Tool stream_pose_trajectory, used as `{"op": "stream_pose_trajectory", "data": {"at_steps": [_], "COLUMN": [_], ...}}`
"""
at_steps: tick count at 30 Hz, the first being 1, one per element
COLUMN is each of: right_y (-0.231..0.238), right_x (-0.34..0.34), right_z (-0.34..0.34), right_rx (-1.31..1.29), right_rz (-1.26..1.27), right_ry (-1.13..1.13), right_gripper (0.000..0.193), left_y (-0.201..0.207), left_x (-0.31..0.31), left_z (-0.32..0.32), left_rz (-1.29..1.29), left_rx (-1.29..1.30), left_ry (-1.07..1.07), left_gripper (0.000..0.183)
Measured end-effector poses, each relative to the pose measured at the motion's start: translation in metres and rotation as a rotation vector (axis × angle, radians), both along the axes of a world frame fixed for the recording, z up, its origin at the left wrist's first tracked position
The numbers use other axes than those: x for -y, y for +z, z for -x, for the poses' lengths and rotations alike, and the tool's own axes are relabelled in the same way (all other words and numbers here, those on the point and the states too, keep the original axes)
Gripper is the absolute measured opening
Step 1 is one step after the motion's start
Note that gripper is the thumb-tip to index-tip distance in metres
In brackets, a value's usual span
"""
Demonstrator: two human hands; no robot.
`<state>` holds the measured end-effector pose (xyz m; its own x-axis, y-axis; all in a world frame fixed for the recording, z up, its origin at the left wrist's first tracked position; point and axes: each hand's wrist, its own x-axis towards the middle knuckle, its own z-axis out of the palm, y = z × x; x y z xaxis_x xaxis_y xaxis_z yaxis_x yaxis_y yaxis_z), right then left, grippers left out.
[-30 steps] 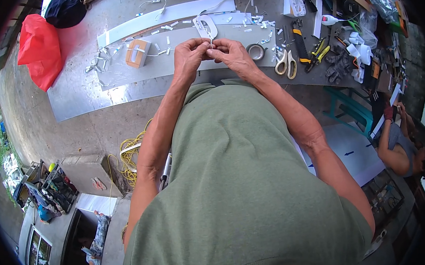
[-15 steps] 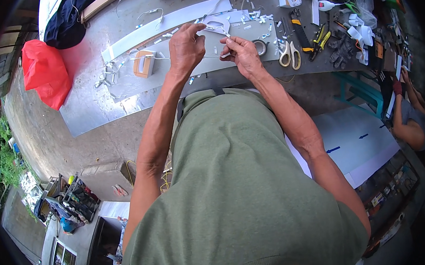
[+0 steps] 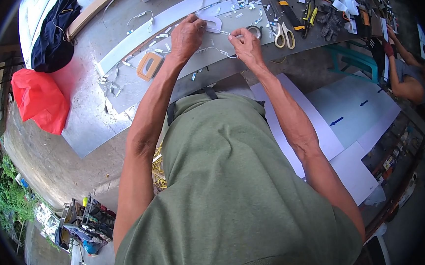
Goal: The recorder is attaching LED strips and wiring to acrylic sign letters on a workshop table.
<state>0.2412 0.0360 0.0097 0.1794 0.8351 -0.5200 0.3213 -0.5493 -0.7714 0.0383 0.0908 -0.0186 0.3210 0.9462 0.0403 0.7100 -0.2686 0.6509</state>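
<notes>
My left hand [image 3: 188,37] is closed at the left edge of a small white curved, letter-like piece [image 3: 213,24], its fingertips partly hidden. To its right, my right hand [image 3: 247,45] pinches a thin white wire with small LED modules [image 3: 225,33] that reaches the white piece. Another length of the LED module string [image 3: 221,52] loops below, between my hands. Left of my left wrist lies a wood-coloured, rounded hollow letter shape [image 3: 149,66]. Loose small white modules [image 3: 110,85] are scattered on the grey sheet.
Scissors [image 3: 283,35], a black tape roll [image 3: 254,31], a yellow-handled cutter [image 3: 309,17] and a dark glove [image 3: 331,23] lie to the right. A long white strip [image 3: 151,31] lies behind. A red bag [image 3: 40,102] hangs at the left edge; another person's arm [image 3: 394,70] shows far right.
The view has shifted and turned slightly. My hands have moved a little apart, and the LED string between them now hangs in a lower loop. The wood-coloured shape appears tilted differently.
</notes>
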Motion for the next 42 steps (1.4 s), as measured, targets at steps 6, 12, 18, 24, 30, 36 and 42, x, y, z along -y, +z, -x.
{"op": "stream_pose_trajectory", "data": {"at_steps": [6,12,18,24,30,36,42], "right_y": [0.002,-0.006,-0.016,-0.020,-0.035,-0.031,-0.028], "right_x": [0.005,0.004,-0.008,-0.023,-0.036,-0.044,-0.051], "right_z": [0.009,0.015,0.015,0.017,0.015,0.014,0.014], "right_rx": [0.300,0.214,0.142,-0.071,0.039,0.155,0.195], "right_rz": [-0.163,-0.178,-0.142,-0.071,-0.078,-0.053,-0.009], "right_ry": [0.183,0.122,0.063,-0.033,0.142,0.270,0.310], "right_gripper": [0.022,0.025,0.024,0.019,0.026,0.029,0.028], "left_y": [-0.006,0.001,0.005,-0.002,0.004,0.004,0.004], "left_x": [0.004,0.001,-0.001,-0.002,0.007,0.012,0.010], "left_z": [0.023,0.031,0.024,0.024,0.011,0.004,0.003], "left_rz": [-0.071,-0.107,-0.203,-0.080,-0.005,-0.012,-0.053], "left_rx": [0.003,-0.105,-0.106,0.025,-0.001,-0.021,-0.021], "left_ry": [-0.045,-0.113,-0.163,-0.136,-0.019,0.023,0.012], "left_gripper": [0.017,0.021,0.034,0.036,0.042,0.041,0.033]}}
